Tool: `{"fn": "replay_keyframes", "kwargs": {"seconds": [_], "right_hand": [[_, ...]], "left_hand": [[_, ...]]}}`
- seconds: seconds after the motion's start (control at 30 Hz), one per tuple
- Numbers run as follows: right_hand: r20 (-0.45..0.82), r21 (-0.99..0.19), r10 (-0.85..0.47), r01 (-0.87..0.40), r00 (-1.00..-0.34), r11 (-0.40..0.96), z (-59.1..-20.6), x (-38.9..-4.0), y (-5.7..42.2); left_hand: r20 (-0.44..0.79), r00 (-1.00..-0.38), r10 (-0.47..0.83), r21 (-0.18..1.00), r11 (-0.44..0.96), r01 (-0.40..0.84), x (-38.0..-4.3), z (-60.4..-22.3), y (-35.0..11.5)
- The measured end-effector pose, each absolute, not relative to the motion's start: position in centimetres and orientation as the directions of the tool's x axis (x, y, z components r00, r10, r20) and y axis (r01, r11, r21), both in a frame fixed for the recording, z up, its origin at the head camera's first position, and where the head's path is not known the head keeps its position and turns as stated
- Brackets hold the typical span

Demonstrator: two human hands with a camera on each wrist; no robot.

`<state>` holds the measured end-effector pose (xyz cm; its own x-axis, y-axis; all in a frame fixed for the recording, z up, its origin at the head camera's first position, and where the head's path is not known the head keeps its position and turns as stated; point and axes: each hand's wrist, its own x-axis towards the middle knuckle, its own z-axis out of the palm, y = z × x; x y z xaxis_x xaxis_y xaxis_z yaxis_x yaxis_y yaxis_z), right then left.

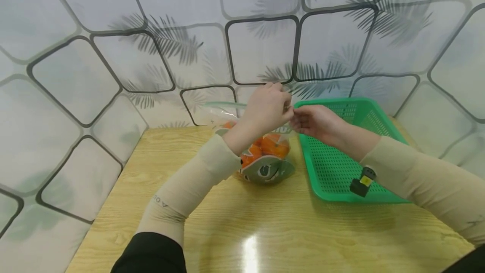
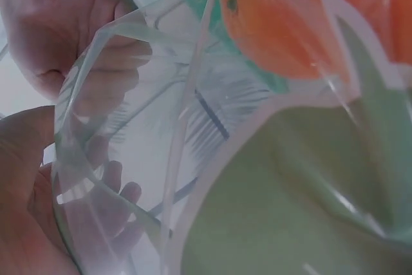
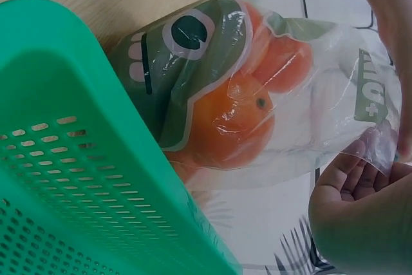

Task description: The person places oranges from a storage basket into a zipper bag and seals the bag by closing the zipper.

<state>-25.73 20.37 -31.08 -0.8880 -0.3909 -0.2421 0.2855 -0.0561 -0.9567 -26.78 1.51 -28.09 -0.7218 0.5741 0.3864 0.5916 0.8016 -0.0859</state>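
A clear zip bag (image 1: pixel 265 172) printed with a green cartoon face stands on the table, bulging with several orange citrus fruits (image 1: pixel 275 144). Its see-through top rises above the fruit, with a pale green strip along the edge. My left hand (image 1: pixel 267 106) pinches that top edge, fingers behind the film in the left wrist view. Close beside it, my right hand (image 1: pixel 320 124) has its thumb and curled fingers at the bag's right upper corner, gripping the film. In the right wrist view, the right fingers (image 3: pixel 360 175) show partly through the plastic.
A green perforated plastic basket (image 1: pixel 312 176) stands right of the bag, under my right forearm. The wood-grain table (image 1: pixel 227 226) meets a patterned wall covering (image 1: pixel 261 52) behind and at both sides. A small black camera (image 1: pixel 362 181) is strapped at my right wrist.
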Motion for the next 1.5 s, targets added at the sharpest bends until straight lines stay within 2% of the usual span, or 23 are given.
{"fn": "replay_keyframes", "kwargs": {"seconds": [0.4, 0.73, 1.5], "right_hand": [[-0.251, -0.96, -0.347, 0.278, -0.904, -0.029, -30.8, -25.8, 20.5], [-0.259, -0.959, -0.305, 0.282, -0.916, -0.03, -30.9, -26.0, 20.5], [-0.26, -0.956, -0.263, 0.286, -0.929, -0.066, -30.4, -27.2, 21.0]], "left_hand": [[0.44, -0.718, 0.54, -0.014, 0.803, 0.595, -26.7, -28.2, 0.1], [0.5, -0.685, 0.529, -0.035, 0.803, 0.594, -26.6, -28.5, -1.2], [0.542, -0.682, 0.491, 0.018, 0.805, 0.594, -26.6, -28.7, -3.7]]}}
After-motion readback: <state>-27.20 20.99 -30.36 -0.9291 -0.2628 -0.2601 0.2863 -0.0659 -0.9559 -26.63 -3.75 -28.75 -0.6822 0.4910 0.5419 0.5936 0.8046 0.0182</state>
